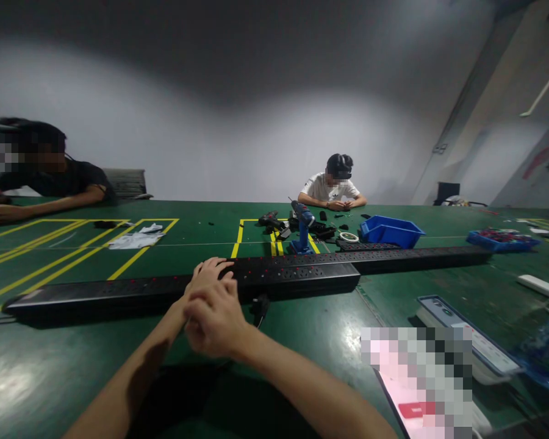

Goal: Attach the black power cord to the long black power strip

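A long black power strip (110, 296) with rows of sockets and small red marks lies across the green table in front of me. My left hand (207, 272) rests on its top, fingers stretched out flat. Nearer to me, my right hand (215, 320) overlaps the left wrist, its fingers curled in. Whether the right hand holds anything is hidden. A black plug (259, 305) with a cord sits at the near side of the strip, right of my hands. Behind it runs another long black power strip (416, 260), reaching to the right.
Beyond the strips stand a blue power drill (303, 222) and a blue bin (390, 231). White gloves (137, 238) lie at left. A phone (407, 390), a lidded box (469, 338) and a blue tray (503, 241) are at right. Two people sit across the table.
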`<state>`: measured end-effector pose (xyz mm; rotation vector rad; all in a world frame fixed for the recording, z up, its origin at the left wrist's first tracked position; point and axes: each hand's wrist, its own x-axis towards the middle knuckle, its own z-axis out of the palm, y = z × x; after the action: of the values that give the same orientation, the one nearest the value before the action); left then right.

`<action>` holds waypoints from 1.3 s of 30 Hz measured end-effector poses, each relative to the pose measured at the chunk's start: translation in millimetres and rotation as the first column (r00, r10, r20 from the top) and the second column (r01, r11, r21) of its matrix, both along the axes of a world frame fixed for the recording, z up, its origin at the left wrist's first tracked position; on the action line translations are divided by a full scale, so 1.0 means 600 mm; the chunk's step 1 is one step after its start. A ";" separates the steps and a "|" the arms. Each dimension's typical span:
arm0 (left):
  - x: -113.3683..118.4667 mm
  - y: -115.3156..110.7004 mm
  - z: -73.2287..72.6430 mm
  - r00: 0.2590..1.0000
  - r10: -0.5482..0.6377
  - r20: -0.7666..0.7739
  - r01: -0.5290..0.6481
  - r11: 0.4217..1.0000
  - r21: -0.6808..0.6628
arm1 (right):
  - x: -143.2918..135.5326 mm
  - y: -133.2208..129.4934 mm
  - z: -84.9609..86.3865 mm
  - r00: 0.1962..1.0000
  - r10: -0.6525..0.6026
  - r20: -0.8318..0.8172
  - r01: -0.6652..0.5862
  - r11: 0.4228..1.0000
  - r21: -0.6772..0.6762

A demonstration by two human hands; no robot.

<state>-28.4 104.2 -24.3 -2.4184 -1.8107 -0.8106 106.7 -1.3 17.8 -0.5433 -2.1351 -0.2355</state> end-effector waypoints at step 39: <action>0.006 -0.005 0.008 0.997 -0.057 -0.047 0.056 0.998 -0.023 | 0.150 0.012 -0.093 0.867 -0.411 0.280 0.494 0.781 -0.381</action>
<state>-24.7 101.4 -19.5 -2.4907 -1.7512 -0.7336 196.7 6.1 -37.7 -1.3655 -2.2099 -0.0590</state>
